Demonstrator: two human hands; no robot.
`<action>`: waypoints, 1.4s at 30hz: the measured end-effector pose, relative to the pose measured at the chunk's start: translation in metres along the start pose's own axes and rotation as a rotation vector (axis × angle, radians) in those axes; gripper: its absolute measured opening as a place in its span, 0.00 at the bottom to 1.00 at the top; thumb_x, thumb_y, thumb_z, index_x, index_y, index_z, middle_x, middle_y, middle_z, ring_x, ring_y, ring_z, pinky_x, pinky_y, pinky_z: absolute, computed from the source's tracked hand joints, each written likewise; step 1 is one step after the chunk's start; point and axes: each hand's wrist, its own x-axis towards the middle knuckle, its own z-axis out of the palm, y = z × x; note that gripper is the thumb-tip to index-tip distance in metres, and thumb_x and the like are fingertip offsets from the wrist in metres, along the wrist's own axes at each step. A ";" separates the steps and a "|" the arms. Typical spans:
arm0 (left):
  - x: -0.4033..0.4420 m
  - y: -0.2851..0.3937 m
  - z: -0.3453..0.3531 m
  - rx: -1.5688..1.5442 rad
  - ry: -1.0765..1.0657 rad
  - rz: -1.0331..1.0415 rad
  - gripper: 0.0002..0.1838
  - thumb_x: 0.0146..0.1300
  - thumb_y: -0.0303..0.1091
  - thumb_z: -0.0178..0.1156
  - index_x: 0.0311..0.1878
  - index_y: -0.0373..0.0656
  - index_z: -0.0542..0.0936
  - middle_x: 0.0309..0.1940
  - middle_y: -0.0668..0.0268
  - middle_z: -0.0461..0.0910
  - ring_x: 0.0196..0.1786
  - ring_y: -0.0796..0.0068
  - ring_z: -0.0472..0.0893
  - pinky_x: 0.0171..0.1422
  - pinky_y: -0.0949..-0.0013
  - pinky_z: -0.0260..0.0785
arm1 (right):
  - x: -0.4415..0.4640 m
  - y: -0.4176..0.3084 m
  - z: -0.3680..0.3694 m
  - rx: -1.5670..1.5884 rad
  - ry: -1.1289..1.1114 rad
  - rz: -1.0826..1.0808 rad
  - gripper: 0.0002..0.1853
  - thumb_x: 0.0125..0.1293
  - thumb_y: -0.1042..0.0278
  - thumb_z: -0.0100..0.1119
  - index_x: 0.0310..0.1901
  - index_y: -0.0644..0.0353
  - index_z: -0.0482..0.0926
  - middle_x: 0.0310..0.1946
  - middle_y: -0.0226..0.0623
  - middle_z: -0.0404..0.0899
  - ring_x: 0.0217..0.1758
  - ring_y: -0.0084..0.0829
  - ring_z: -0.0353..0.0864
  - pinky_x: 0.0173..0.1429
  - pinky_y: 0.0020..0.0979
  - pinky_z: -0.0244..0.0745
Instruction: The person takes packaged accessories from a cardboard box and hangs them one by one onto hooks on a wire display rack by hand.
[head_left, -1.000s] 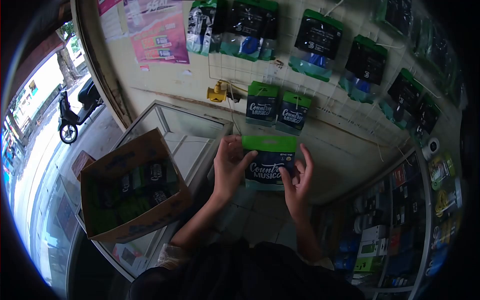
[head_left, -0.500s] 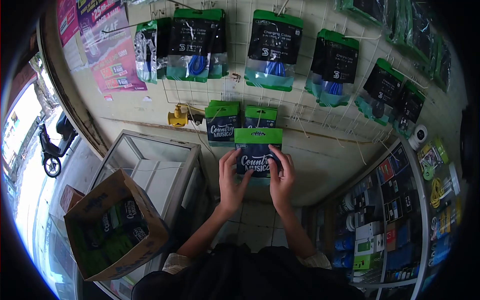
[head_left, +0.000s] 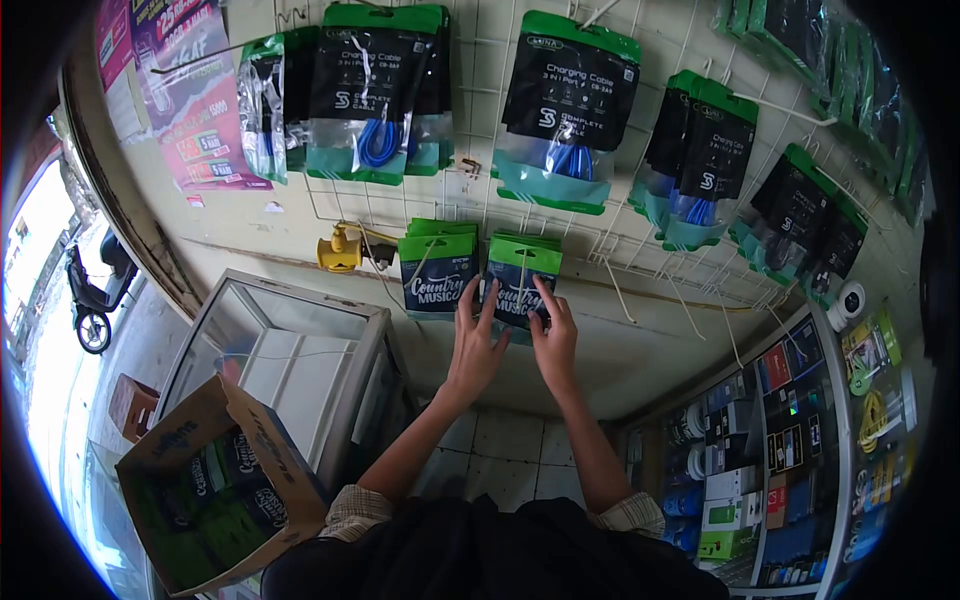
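Observation:
A green-topped dark blue Country Music packet (head_left: 511, 275) hangs on a wire hook on the wall grid, the hook's end showing in front of it. My left hand (head_left: 474, 348) is at its left edge, fingers stretched and spread, the thumb near the lower left corner. On the right side, my right hand (head_left: 554, 345) has its forefinger and thumb apart against the packet's front; its other fingers are partly hidden. A second stack of Country Music packets (head_left: 438, 272) hangs just left, close to my left fingertips.
Charging cable packs (head_left: 570, 90) hang above. A cardboard box (head_left: 285, 475) with more packets stands at lower left by a glass display case (head_left: 345, 330). A yellow valve (head_left: 340, 250) juts from the wall. Stocked shelves (head_left: 735, 430) line the right, and bare hooks (head_left: 620, 290) stick out.
The packet between my hands has moved away from me onto the hook. My hands have gone forward with it, and the left one has loosened at its edge. The view has shifted closer.

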 end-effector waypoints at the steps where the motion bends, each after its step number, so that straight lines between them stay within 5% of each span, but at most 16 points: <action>1: 0.001 -0.004 0.005 -0.045 -0.037 -0.012 0.44 0.50 0.21 0.64 0.71 0.44 0.56 0.66 0.49 0.51 0.58 0.48 0.65 0.62 0.54 0.62 | 0.002 0.005 0.001 -0.019 -0.026 0.024 0.32 0.58 0.83 0.56 0.64 0.46 0.69 0.36 0.41 0.71 0.37 0.37 0.74 0.44 0.36 0.70; 6: 0.000 -0.001 0.008 -0.021 -0.117 -0.034 0.49 0.47 0.22 0.65 0.72 0.44 0.50 0.66 0.48 0.49 0.61 0.40 0.61 0.64 0.51 0.60 | 0.003 0.015 -0.001 -0.028 -0.095 0.079 0.35 0.57 0.84 0.56 0.65 0.42 0.66 0.40 0.42 0.70 0.42 0.39 0.74 0.48 0.37 0.70; 11: -0.027 0.014 -0.012 0.058 -0.156 -0.056 0.47 0.48 0.22 0.64 0.71 0.40 0.51 0.66 0.45 0.49 0.61 0.37 0.59 0.64 0.49 0.59 | -0.032 -0.007 -0.019 -0.103 -0.047 0.063 0.36 0.55 0.83 0.57 0.67 0.49 0.63 0.52 0.47 0.64 0.58 0.45 0.65 0.62 0.39 0.63; 16: -0.077 0.048 -0.053 0.002 -0.070 -0.101 0.41 0.51 0.23 0.63 0.69 0.40 0.56 0.65 0.47 0.53 0.63 0.44 0.62 0.63 0.52 0.62 | -0.106 -0.016 -0.017 -0.186 -0.083 0.026 0.25 0.61 0.76 0.56 0.61 0.59 0.66 0.58 0.46 0.60 0.64 0.43 0.62 0.64 0.39 0.63; 22: -0.126 0.122 -0.194 0.097 -0.011 -0.257 0.29 0.52 0.23 0.64 0.60 0.41 0.71 0.56 0.56 0.70 0.59 0.55 0.71 0.62 0.61 0.66 | -0.130 -0.122 0.016 0.509 -0.363 0.176 0.13 0.64 0.74 0.51 0.50 0.60 0.76 0.54 0.46 0.66 0.56 0.41 0.70 0.60 0.38 0.66; 26: -0.163 0.156 -0.276 0.099 0.291 -0.469 0.22 0.52 0.21 0.60 0.54 0.39 0.75 0.50 0.57 0.74 0.54 0.63 0.76 0.57 0.64 0.68 | -0.111 -0.203 0.036 0.651 -0.518 -0.090 0.10 0.63 0.76 0.51 0.44 0.61 0.78 0.50 0.42 0.70 0.55 0.38 0.72 0.58 0.36 0.67; 33: -0.227 0.153 -0.376 0.496 0.423 -0.486 0.16 0.58 0.25 0.59 0.52 0.41 0.76 0.47 0.58 0.76 0.52 0.60 0.77 0.55 0.63 0.69 | -0.102 -0.306 0.090 0.694 -0.907 -0.508 0.13 0.63 0.75 0.53 0.50 0.58 0.74 0.50 0.40 0.69 0.53 0.39 0.73 0.56 0.33 0.69; 36: -0.244 0.123 -0.420 0.434 0.295 -0.623 0.16 0.60 0.30 0.59 0.51 0.43 0.76 0.45 0.59 0.77 0.52 0.57 0.76 0.56 0.61 0.69 | -0.124 -0.330 0.146 0.578 -1.156 -0.812 0.19 0.60 0.70 0.59 0.53 0.60 0.70 0.49 0.44 0.68 0.54 0.44 0.72 0.59 0.38 0.69; 40: -0.261 0.074 -0.453 0.390 0.124 -0.726 0.16 0.60 0.35 0.60 0.52 0.42 0.76 0.48 0.57 0.75 0.53 0.55 0.76 0.56 0.60 0.69 | -0.154 -0.334 0.204 -0.023 -1.314 -1.044 0.30 0.53 0.60 0.66 0.55 0.63 0.66 0.52 0.51 0.67 0.57 0.50 0.72 0.54 0.44 0.75; 42: -0.259 0.056 -0.459 0.650 -0.291 -0.634 0.22 0.61 0.38 0.59 0.58 0.42 0.71 0.52 0.56 0.73 0.55 0.58 0.76 0.59 0.59 0.69 | -0.159 -0.326 0.230 -0.193 -1.321 -1.081 0.32 0.51 0.57 0.68 0.54 0.63 0.66 0.52 0.53 0.68 0.56 0.51 0.73 0.51 0.46 0.76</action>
